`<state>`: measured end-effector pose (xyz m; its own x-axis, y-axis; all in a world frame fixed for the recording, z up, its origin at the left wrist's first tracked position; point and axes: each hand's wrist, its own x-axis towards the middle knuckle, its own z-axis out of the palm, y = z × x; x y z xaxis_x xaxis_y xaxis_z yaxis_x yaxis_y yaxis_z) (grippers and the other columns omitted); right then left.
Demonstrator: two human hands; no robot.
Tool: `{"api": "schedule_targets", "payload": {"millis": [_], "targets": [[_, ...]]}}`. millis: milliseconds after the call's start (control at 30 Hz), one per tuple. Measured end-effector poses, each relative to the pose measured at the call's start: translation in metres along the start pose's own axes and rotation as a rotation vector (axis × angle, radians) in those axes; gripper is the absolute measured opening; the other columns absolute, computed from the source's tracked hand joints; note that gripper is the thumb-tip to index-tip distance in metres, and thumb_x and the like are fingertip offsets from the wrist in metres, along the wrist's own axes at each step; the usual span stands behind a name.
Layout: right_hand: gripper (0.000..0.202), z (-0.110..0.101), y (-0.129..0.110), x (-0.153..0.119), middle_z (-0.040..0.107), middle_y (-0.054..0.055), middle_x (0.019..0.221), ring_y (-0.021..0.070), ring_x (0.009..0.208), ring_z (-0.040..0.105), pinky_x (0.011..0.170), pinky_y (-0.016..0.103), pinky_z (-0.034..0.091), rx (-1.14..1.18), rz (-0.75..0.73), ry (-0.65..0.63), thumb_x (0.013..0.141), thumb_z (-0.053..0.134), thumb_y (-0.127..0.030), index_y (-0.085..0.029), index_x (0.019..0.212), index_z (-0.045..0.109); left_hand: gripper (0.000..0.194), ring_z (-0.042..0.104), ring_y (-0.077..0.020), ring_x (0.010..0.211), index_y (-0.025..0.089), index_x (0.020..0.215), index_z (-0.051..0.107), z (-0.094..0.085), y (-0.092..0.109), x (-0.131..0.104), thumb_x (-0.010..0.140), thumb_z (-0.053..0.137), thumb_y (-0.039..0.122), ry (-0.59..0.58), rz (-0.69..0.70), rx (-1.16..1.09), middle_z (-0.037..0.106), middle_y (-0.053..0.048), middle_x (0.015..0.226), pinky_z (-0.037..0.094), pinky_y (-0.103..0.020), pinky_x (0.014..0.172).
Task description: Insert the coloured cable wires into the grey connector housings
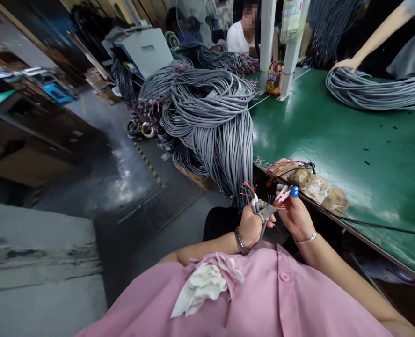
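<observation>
My left hand (251, 226) is closed around grey cables (263, 228), their cut ends pointing up and away from me. Thin coloured wires (248, 188) fan out of one stripped end, with a white piece (255, 201) just below them. Close on the right, my right hand (296, 216) pinches at thin orange and blue wires (280, 208) from the held cables. A blue cover (294, 191) sits on its thumb tip. Pale pink and grey shapes by those fingertips are too small to make out. Both hands are in front of my chest, beside the table edge.
Large grey cable coils (214, 107) are heaped ahead. On the green table (319, 135) lies a taped brown block (309, 185) with red and black leads. Another person's hand (345, 64) rests on a cable coil (379, 91). A white post (266, 42) rises behind; another person sits beyond.
</observation>
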<state>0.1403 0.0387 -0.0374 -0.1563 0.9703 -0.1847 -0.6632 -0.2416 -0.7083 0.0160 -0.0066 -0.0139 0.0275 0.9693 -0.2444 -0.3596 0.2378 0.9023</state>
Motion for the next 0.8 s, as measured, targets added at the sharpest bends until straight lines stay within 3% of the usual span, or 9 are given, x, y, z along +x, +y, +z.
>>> {"api": "schedule_targets", "payload": {"millis": [100,333,500,633,800], "targets": [[0.036,0.003,0.0,-0.002,0.065,0.001,0.073,0.0139,0.058,0.055,0.058,0.029,0.046,0.036,-0.046,0.032,0.078,0.061,-0.057,-0.022,0.079,0.068,0.03,0.05,-0.0072,0.041,0.013,0.065,0.057,0.0,-0.001,-0.001,0.069,0.07,0.04,-0.005,-0.008,0.011,0.063,-0.003,0.058,0.033,-0.019,0.04],[0.044,-0.001,-0.004,-0.009,0.066,0.003,0.077,0.0153,0.062,0.056,0.062,0.03,0.048,0.097,0.047,-0.037,0.08,0.051,-0.065,-0.024,0.079,0.065,0.031,0.05,-0.0078,0.04,0.013,0.063,0.056,-0.006,0.0,-0.005,0.068,0.072,0.039,-0.042,-0.026,-0.004,0.062,-0.003,0.056,0.032,-0.019,0.039],[0.06,-0.016,-0.02,-0.016,0.068,0.01,0.084,0.0196,0.073,0.062,0.065,0.032,0.05,-0.115,0.254,-0.239,0.073,0.052,-0.072,-0.017,0.088,0.069,0.031,0.051,-0.0081,0.04,0.013,0.063,0.056,-0.017,-0.002,-0.009,0.07,0.071,0.04,-0.063,-0.011,0.028,0.061,-0.003,0.055,0.035,-0.019,0.04],[0.039,-0.017,-0.037,-0.024,0.068,0.009,0.082,0.0178,0.072,0.061,0.063,0.028,0.048,-0.442,0.261,-0.391,0.075,0.067,-0.05,-0.013,0.089,0.069,0.033,0.051,-0.0084,0.042,0.013,0.062,0.057,-0.022,-0.004,-0.011,0.073,0.068,0.042,-0.097,-0.026,0.133,0.061,-0.003,0.055,0.035,-0.019,0.041],[0.02,-0.008,-0.048,-0.028,0.064,0.001,0.068,0.0109,0.06,0.052,0.057,0.023,0.041,-0.672,0.185,-0.42,0.077,0.069,-0.034,-0.015,0.076,0.067,0.032,0.053,-0.0093,0.044,0.013,0.064,0.057,-0.023,-0.003,-0.014,0.074,0.067,0.042,-0.194,-0.027,0.249,0.062,-0.004,0.056,0.038,-0.02,0.044]]}}
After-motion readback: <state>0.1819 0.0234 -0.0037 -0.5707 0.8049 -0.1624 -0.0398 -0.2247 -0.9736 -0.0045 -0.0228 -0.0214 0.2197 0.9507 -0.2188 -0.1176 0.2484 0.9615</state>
